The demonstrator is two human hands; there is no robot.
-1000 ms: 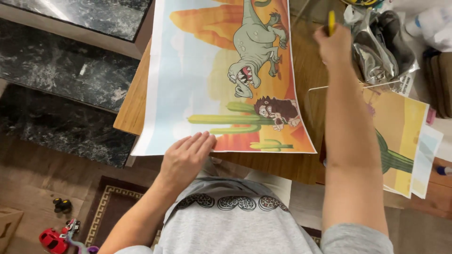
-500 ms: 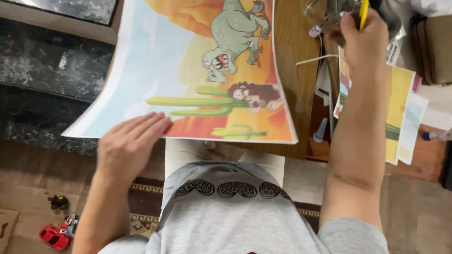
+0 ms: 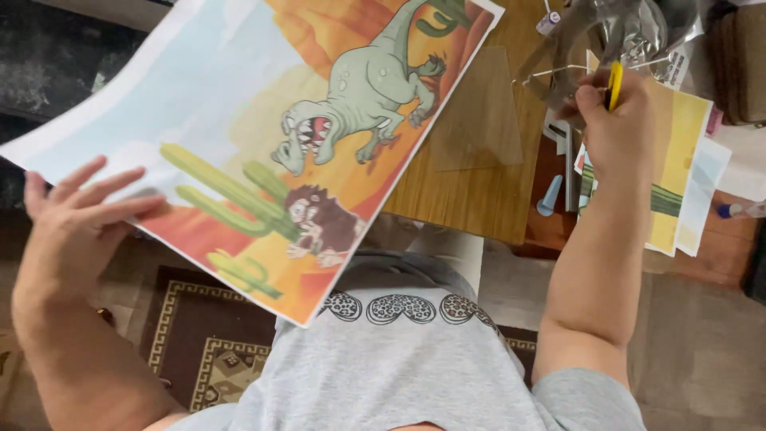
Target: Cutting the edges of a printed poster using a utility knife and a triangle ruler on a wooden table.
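Glossy paper fills most of my view: a big printed sheet [image 3: 263, 136] showing a green dinosaur, cactuses and a small shaggy brown creature on an orange desert ground. My left hand [image 3: 68, 219] holds it at its lower left edge, fingers spread wide and flat against the pale blue part of the picture, so the sheet is tilted and its near corner hangs over my lap beyond the wooden worktop [image 3: 487, 172]. My right hand [image 3: 614, 120] is up at the far right, fingers curled tight around a slim yellow tool [image 3: 614, 84] that sticks up between them; I cannot tell what kind of tool it is. Just under that hand lies a stack of further prints [image 3: 678, 175] with yellow and green showing, partly on the worktop's right end. Crumpled clear plastic [image 3: 622, 32] sits beyond my knuckles. Below the sheet I see my grey shirt [image 3: 399, 367] and a patterned rug [image 3: 207, 351] on the floor.
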